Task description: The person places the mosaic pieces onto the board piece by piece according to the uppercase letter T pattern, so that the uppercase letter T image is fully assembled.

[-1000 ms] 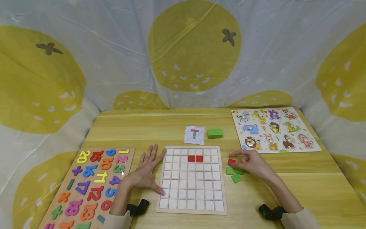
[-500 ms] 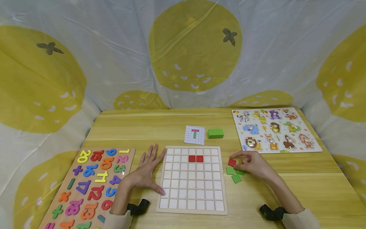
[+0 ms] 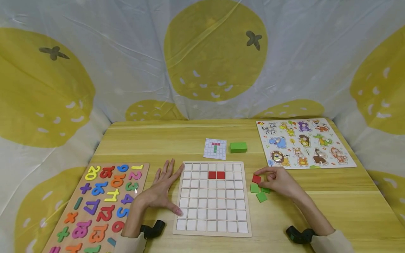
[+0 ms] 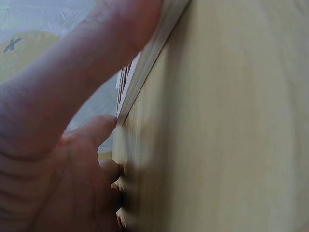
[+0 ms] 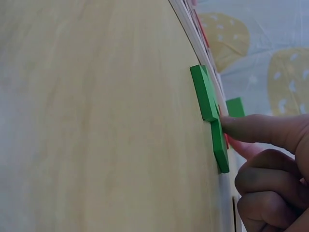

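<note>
Just right of the grid board (image 3: 203, 203), four loose tiles lay close together on the worktop (image 3: 272, 223): one red tile (image 3: 256, 179) and three green tiles (image 3: 261, 197), one of them partly hidden. I saw the right hand (image 3: 279, 181) at that cluster, its thumb and forefinger pinching the red tile while its other fingers curled toward the palm. The left hand (image 3: 162, 189) was at the board's left side, its fingers spread and gripping nothing; the thumb rested on the near part of that side, and the forefinger reached the far left corner.

I counted seven rows of seven squares on the board. Two placed red tiles (image 3: 216, 175) sat side by side in the second row from its far edge. Just beyond that edge lay one small card (image 3: 214, 156), printed with a red bar above a green stem, and one green block (image 3: 238, 147), farther right. Well to the board's far right was one animal puzzle (image 3: 265, 143) with eleven animals; to its left, one number puzzle (image 3: 143, 174). Behind the board hung a pale cloth (image 3: 136, 63) printed with yellow fruit.
</note>
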`<state>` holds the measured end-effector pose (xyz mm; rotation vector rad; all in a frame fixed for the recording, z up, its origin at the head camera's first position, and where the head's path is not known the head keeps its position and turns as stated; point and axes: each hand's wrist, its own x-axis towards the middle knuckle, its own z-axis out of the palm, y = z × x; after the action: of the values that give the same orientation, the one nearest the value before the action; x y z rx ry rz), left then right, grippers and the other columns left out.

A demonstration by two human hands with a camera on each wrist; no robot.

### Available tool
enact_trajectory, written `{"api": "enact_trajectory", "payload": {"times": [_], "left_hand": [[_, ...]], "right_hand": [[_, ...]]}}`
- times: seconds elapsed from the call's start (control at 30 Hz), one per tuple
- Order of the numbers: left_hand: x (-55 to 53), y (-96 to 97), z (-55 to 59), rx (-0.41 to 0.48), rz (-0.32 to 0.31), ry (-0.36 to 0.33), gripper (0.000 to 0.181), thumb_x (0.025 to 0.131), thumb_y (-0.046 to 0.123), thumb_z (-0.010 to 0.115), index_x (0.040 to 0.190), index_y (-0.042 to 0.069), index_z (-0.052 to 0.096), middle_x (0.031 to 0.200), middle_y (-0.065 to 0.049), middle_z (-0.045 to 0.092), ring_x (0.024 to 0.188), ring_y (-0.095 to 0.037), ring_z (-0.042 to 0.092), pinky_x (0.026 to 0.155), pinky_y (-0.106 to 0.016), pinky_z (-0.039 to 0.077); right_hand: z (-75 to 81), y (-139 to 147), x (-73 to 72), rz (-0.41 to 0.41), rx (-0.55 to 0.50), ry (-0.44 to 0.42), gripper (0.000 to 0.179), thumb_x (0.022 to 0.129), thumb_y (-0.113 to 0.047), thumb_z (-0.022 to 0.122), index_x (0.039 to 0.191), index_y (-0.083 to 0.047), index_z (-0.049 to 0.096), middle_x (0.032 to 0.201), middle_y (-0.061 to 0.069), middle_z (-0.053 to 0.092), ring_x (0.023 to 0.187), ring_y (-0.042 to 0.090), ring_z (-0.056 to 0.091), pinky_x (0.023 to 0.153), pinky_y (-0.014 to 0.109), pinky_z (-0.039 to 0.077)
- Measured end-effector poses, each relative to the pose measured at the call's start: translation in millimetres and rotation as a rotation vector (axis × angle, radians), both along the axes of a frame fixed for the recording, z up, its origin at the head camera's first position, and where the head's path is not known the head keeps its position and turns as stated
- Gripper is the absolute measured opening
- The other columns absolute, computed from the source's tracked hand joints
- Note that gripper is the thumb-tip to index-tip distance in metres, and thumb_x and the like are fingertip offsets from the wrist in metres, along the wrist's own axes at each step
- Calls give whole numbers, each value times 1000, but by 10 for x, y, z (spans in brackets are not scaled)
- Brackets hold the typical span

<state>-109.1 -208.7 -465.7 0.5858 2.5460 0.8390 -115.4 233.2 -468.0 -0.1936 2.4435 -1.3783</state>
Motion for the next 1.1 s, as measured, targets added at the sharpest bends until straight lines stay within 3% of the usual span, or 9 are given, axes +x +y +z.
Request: {"api": "enact_trajectory", "payload": {"times": [0.33,0.73,0.9,1.1], "left_hand": [[13,-12,11,-1,-1,7,151,54,47,101,167,12,7,170,-26,-22,157,-46,-24,124,-70,-13],[5,-19,7,-4,-13,10,151,54,49,101,167,13,6,169,-27,-21,157,-47,-23,124,-70,-12],[-7,-9,7,-16,-13,6,152,54,50,100,167,15,5,170,-25,-21,157,-46,-23,125,-70,-12],[-2,-8,14,-21,-16,11,151,55,49,100,167,13,5,169,-27,-21,157,-47,-23,124,-70,-13]], "right_hand": [[46,-35,-18,15,64,16,30,88,-8,80,116,1,73,59,-7,33,52,4,28,50,20,26],[77,-41,-94,73,7,-3,33,93,-13,76,120,5,70,59,-6,34,50,4,31,48,22,28],[143,-251,-151,100,0,-8,29,94,-15,75,119,0,72,59,-6,31,50,6,30,48,21,28],[221,-697,-230,151,3,-6,23,95,-14,75,115,-4,74,60,-5,27,54,10,25,52,21,27]]}}
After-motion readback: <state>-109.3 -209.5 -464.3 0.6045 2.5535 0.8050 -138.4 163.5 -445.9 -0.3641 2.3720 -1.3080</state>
